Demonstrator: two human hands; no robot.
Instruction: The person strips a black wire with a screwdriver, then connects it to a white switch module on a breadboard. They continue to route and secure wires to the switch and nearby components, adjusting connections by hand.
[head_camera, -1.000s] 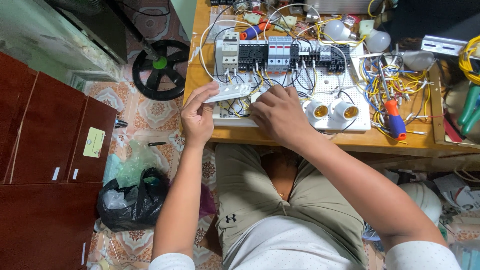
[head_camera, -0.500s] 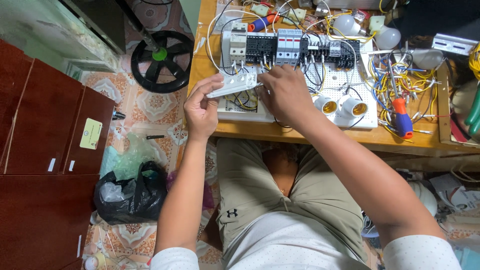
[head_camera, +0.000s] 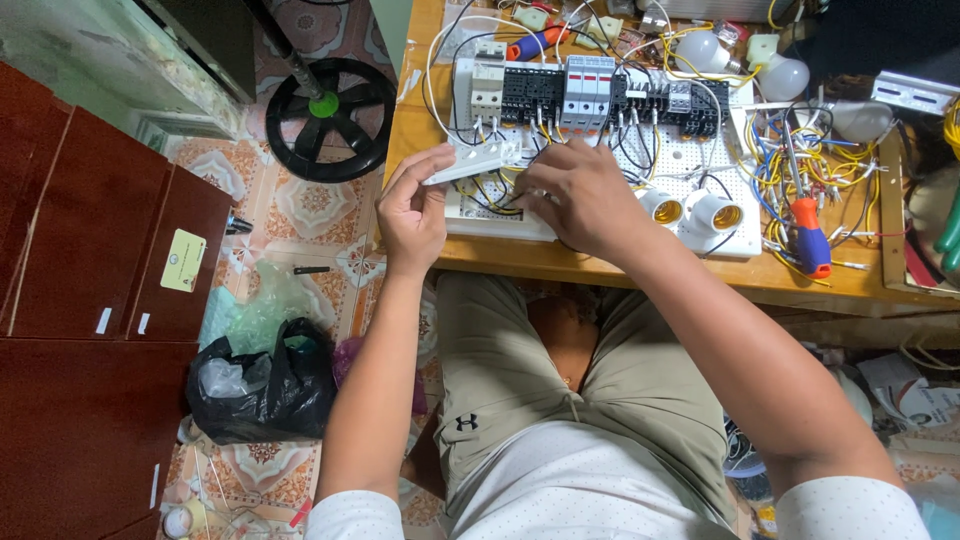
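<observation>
At the tabletop (head_camera: 600, 268) edge: a white wiring board (head_camera: 690, 165) lies flat, crowded with breakers (head_camera: 590, 88) and wires.
Left hand (head_camera: 412, 215): grasping a white plastic strip (head_camera: 470, 163) between thumb and fingers, tilted, just above the board's 9 o'clock edge.
Right hand (head_camera: 585, 200): resting on the board, fingers curled down among the wires at the strip's 3 o'clock; what they pinch I cannot tell.
Lamp sockets (head_camera: 690, 210): two, just beside the right hand at 3 o'clock.
Screwdriver (head_camera: 808, 235): red and blue, lying at the board's 3 o'clock.
</observation>
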